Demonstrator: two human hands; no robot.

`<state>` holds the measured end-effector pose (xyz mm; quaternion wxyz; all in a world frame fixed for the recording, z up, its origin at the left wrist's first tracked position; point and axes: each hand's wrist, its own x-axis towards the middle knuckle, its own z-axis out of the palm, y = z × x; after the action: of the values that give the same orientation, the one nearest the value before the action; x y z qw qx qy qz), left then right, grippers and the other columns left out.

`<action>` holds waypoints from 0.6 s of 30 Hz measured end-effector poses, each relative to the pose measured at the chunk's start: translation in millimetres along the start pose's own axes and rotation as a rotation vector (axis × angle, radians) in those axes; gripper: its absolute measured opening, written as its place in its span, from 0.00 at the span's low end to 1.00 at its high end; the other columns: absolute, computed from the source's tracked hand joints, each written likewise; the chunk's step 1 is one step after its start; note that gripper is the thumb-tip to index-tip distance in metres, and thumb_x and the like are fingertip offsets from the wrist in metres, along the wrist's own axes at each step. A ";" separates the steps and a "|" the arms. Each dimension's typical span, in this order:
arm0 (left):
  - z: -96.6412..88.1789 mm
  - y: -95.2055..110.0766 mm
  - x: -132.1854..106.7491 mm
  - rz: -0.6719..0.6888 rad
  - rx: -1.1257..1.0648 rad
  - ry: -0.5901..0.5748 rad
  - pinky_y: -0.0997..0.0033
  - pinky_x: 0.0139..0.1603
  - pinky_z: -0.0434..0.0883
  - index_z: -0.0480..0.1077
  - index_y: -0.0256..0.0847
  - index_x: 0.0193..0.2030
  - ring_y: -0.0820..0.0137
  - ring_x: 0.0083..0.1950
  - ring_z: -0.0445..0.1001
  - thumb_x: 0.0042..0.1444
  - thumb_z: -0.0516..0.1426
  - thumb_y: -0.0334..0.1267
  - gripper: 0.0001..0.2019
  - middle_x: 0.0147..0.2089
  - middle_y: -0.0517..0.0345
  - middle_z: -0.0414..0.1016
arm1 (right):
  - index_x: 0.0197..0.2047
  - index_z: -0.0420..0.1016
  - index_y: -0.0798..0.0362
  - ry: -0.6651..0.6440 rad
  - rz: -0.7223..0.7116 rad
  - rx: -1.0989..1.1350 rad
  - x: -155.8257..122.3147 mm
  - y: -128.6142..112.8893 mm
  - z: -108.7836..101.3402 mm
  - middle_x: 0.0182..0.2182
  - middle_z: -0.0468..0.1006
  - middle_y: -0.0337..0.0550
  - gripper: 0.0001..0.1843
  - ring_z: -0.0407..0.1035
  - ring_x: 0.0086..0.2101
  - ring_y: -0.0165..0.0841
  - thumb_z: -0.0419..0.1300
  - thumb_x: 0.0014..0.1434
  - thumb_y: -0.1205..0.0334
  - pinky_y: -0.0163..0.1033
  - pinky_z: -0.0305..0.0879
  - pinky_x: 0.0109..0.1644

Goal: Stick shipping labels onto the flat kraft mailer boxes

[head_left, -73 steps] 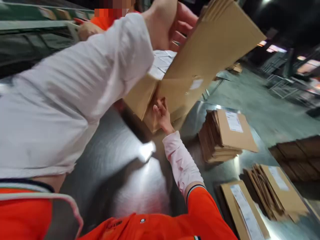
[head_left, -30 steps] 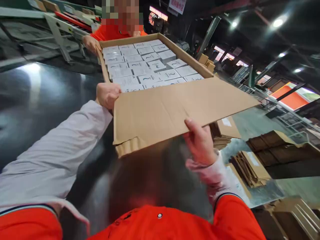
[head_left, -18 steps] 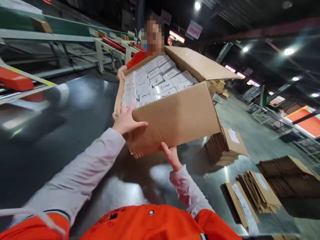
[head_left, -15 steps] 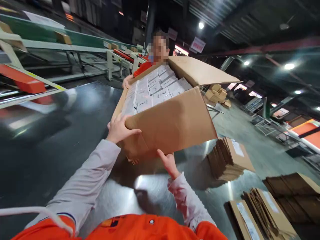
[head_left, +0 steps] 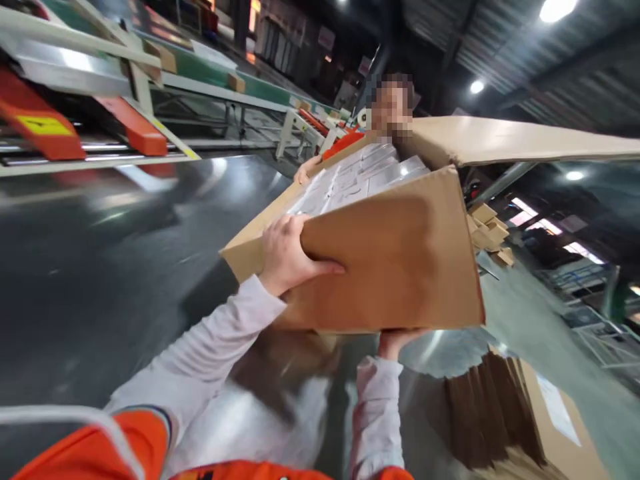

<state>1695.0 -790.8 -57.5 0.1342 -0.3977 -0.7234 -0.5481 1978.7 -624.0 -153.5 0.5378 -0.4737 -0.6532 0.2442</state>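
A large open cardboard box (head_left: 385,260) hangs tilted above a shiny metal table (head_left: 100,267). Small white boxes (head_left: 355,177) fill it in rows. My left hand (head_left: 290,257) grips the near left corner, its thumb on the front wall and its fingers over the top edge. Beneath the box, my right hand (head_left: 400,341) presses up against the bottom edge; its fingers are hidden under the cardboard. At the far end a person in orange has a hand (head_left: 307,169) on the box's rim. One wide flap (head_left: 530,139) sticks out to the right.
A stack of flattened cartons (head_left: 500,413) stands at the lower right. Along the back left runs a green conveyor belt (head_left: 200,70) with small parcels, near orange machine arms (head_left: 145,127). More cartons (head_left: 490,230) are piled on the floor at the right.
The box has turned and its near end has come closer to me. My right hand has slid further under the bottom. My view has shifted to the left.
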 end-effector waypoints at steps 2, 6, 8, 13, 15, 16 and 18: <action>2.6 -9.9 0.4 -0.038 0.027 0.015 0.45 0.60 0.68 0.69 0.44 0.52 0.41 0.56 0.73 0.20 0.72 0.74 0.53 0.49 0.46 0.74 | 0.80 0.37 0.41 0.105 0.119 0.266 -5.6 -0.7 8.7 0.73 0.59 0.46 0.47 0.58 0.71 0.44 0.15 0.63 0.39 0.54 0.67 0.69; -1.3 -48.0 4.1 -0.110 0.026 0.020 0.49 0.56 0.69 0.69 0.45 0.50 0.46 0.53 0.73 0.23 0.73 0.72 0.49 0.46 0.50 0.74 | 0.79 0.46 0.39 0.219 0.199 0.448 -16.1 -17.1 15.5 0.75 0.57 0.43 0.46 0.55 0.72 0.45 0.27 0.63 0.32 0.53 0.65 0.69; -5.7 -68.3 3.2 -0.141 -0.018 0.015 0.51 0.53 0.70 0.68 0.44 0.49 0.48 0.50 0.74 0.25 0.73 0.71 0.47 0.45 0.51 0.73 | 0.79 0.46 0.35 0.274 0.200 0.407 -25.4 -29.3 17.9 0.75 0.57 0.41 0.46 0.56 0.72 0.44 0.27 0.62 0.30 0.53 0.71 0.63; -21.4 -105.3 -22.6 -0.258 -0.161 -0.072 0.50 0.49 0.73 0.67 0.46 0.43 0.49 0.48 0.75 0.23 0.72 0.72 0.45 0.43 0.52 0.73 | 0.77 0.43 0.24 0.402 0.306 0.187 -57.5 -55.7 16.2 0.69 0.67 0.42 0.48 0.67 0.66 0.49 0.26 0.57 0.25 0.65 0.72 0.42; -28.5 -114.7 -40.7 -0.317 -0.185 -0.111 0.47 0.50 0.74 0.66 0.46 0.42 0.48 0.47 0.75 0.22 0.73 0.72 0.44 0.43 0.51 0.72 | 0.75 0.45 0.18 0.416 0.341 0.148 -70.7 -62.2 9.2 0.66 0.70 0.42 0.47 0.70 0.63 0.51 0.26 0.54 0.22 0.67 0.70 0.39; -31.7 -118.7 -50.4 -0.345 -0.195 -0.127 0.45 0.49 0.74 0.66 0.47 0.42 0.47 0.47 0.75 0.22 0.73 0.71 0.44 0.43 0.50 0.72 | 0.74 0.45 0.16 0.424 0.348 0.112 -77.0 -65.1 4.6 0.65 0.72 0.42 0.48 0.71 0.62 0.52 0.25 0.53 0.21 0.68 0.69 0.38; -37.3 -125.4 -69.8 -0.386 -0.226 -0.159 0.41 0.49 0.75 0.66 0.47 0.42 0.45 0.47 0.75 0.22 0.74 0.70 0.44 0.44 0.48 0.72 | 0.75 0.43 0.17 0.377 0.338 -0.096 -88.1 -71.3 -5.2 0.62 0.74 0.46 0.53 0.73 0.60 0.54 0.15 0.50 0.22 0.70 0.68 0.39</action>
<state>1640.6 -864.6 -174.0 -0.0757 -0.3064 -0.7283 -0.6082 1955.7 -733.6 -134.3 0.5788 -0.6382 -0.4636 0.2067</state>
